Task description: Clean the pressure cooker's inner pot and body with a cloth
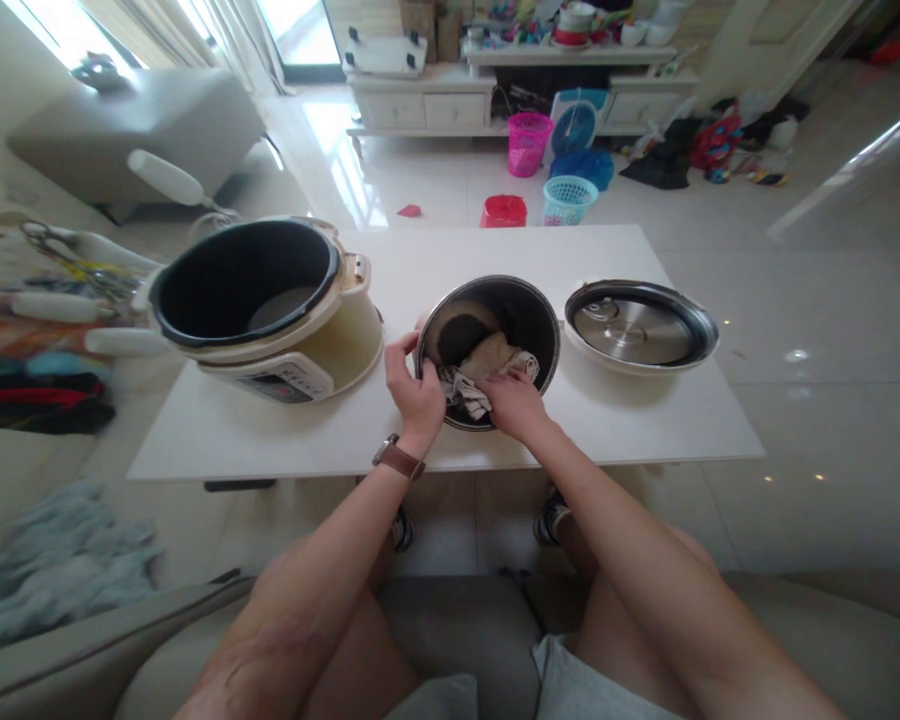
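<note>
The left hand (418,396) grips the pot (531,308), the right hand (516,402) a cloth (493,356) inside; hard pushing could slide the tilted pot along the bench (637,425).

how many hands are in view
2: the left hand grips the dark pot by its rim, and the right hand is on the cloth inside it; no others show
</note>
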Demonstrator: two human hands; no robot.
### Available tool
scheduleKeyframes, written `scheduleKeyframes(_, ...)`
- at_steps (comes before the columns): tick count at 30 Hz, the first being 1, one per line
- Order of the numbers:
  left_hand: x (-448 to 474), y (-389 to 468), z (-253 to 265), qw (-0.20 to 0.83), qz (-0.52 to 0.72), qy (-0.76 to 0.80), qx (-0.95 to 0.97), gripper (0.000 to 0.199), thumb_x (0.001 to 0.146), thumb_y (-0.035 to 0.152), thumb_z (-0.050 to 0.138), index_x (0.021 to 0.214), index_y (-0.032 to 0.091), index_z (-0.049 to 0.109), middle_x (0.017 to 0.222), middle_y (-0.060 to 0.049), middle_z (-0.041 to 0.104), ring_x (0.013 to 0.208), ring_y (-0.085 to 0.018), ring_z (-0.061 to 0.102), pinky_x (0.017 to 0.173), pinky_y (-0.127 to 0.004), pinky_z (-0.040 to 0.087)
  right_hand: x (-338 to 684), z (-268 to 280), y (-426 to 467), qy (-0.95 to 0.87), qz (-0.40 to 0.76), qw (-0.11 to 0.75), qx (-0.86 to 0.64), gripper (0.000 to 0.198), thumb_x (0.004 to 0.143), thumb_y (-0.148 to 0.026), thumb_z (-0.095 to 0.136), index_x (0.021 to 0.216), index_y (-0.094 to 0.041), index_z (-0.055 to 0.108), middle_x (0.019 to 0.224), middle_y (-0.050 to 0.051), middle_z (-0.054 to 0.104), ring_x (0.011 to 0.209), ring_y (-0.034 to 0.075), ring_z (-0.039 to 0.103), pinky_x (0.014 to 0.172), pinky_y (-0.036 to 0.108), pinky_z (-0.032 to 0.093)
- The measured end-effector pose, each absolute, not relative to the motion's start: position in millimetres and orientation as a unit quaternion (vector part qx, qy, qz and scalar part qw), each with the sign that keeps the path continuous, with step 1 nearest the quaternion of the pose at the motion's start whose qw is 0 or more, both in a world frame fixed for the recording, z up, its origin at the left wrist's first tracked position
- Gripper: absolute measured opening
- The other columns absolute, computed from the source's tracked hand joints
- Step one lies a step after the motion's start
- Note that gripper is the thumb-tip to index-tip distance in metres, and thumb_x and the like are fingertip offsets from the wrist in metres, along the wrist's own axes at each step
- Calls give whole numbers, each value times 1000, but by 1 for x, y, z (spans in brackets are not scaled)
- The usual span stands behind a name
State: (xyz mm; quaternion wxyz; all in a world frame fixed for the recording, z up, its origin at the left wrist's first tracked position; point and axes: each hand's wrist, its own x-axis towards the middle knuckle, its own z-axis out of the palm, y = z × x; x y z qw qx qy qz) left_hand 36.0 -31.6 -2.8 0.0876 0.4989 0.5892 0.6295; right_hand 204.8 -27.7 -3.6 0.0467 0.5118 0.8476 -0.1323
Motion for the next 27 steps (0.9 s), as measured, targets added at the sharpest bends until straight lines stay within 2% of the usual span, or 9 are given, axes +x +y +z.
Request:
scheduleKeyframes(3,26,-25,6,94,610,581,531,43,76,3,57,113,21,69,107,-5,67,100,-20,65,97,-34,55,206,-6,-29,852,-134,41,505,46,96,-12,53,138,-23,69,141,13,73,139,29,60,121,47,34)
scheduleKeyframes(6,16,-22,13,107,592,581,549,47,75,2,57,114,22,73,106,-6,65,102,-21,64,96,-34,57,205,-8,-29,855,-132,35,501,46,98,-13,50,138,-23,69,142,12,72,140,29,59,120,48,34)
scheduleKeyframes(10,11,-21,17,100,570,580,573,45,77,3,55,113,22,75,110,-6,67,113,-24,63,107,-39,54,203,-8,-30,856,-124,37,500,43,100,-15,49,137,-23,70,138,13,74,138,29,59,120,47,32)
scheduleKeyframes(14,8,-19,19,95,552,565,606,51,78,3,54,121,23,74,122,-7,71,123,-25,63,118,-43,49,202,-6,-32,858,-118,44,498,44,100,-14,48,138,-22,70,136,15,74,136,29,59,120,46,31)
scheduleKeyframes(19,8,-17,17,94,548,550,623,56,80,3,49,127,22,73,134,-7,73,131,-23,64,122,-43,48,201,-4,-33,860,-115,42,495,44,101,-14,47,137,-22,71,135,14,75,135,29,59,119,46,31)
scheduleKeyframes(27,10,-19,15,103,542,566,613,53,84,5,48,128,23,72,141,-6,72,138,-24,62,125,-45,45,200,-4,-33,861,-113,44,495,42,100,-13,48,133,-21,72,133,14,75,135,29,59,119,46,30)
